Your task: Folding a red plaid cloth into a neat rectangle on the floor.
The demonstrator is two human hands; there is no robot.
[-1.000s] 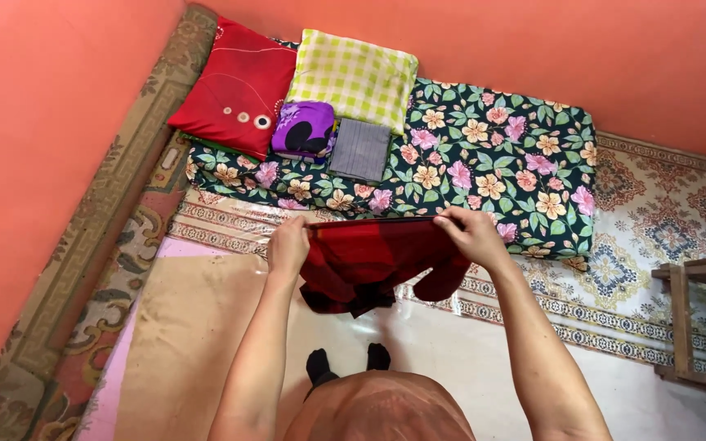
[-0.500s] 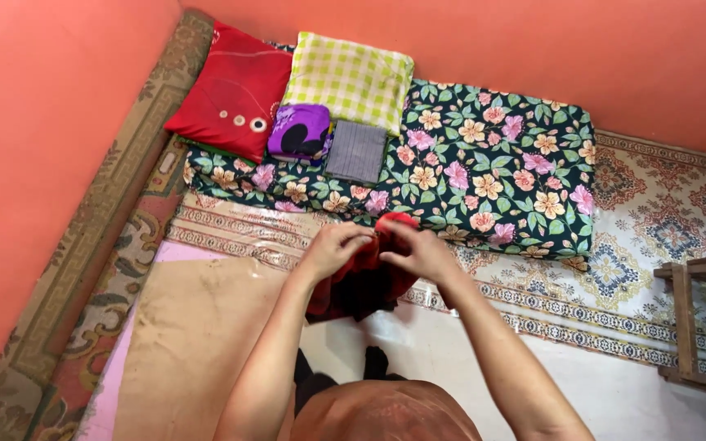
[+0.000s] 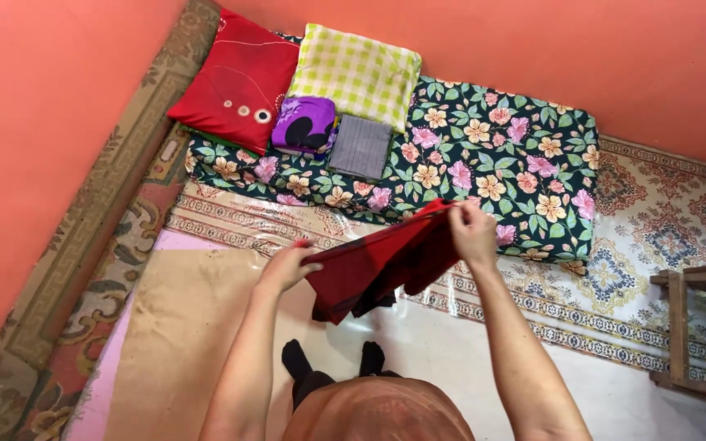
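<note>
Now red cloth [image 3: 377, 265] stretches between both hands [image 3: 288, 265].

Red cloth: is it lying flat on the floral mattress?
No, the red cloth hangs in the air between the left hand and right hand, in front of the floral mattress.

— Where does the view look from?

— From the person's head, steeply downward, so the forearms rise from the bottom edge and the feet show below them.

— Which way does it face?

— Toward the mattress [image 3: 467, 163] against the orange wall [image 3: 533, 49]; the frame is tilted, so the floor mat [image 3: 181, 327] runs slantwise.

— How near?

— Standing height: the left hand [image 3: 288, 265] and right hand [image 3: 471, 229] sit mid-frame, close. There is only this one view.
</note>
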